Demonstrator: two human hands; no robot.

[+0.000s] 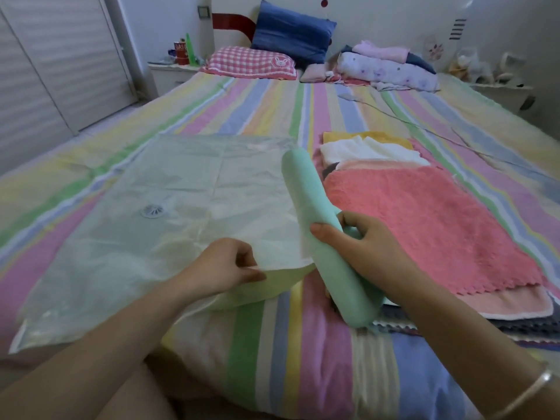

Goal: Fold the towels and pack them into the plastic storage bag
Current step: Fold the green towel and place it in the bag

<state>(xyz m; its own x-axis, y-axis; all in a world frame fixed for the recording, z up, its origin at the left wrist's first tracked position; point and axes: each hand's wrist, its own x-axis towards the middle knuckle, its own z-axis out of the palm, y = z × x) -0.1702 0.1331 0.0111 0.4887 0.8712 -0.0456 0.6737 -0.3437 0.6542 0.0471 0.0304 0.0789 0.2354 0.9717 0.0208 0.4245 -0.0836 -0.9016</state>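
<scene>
**A:** Holding what, that right hand?

**B:** It is gripping the rolled green towel around its middle, with the fingers curling over one side and the thumb pressing the other. The roll's long axis is running away from the person and slightly left, its far end hanging over the right edge of the plastic storage bag.

**A:** And the left hand?

**B:** It is pinching the bag's near edge and lifting it off the bed, so the mouth is gaping just left of the roll.

**A:** So what is the coming move turning on?

**B:** I'm judging that the roll is lying across the opening rather than pointing into it. The right hand, being nearer, is probably needing to swing one end leftward first.
</scene>
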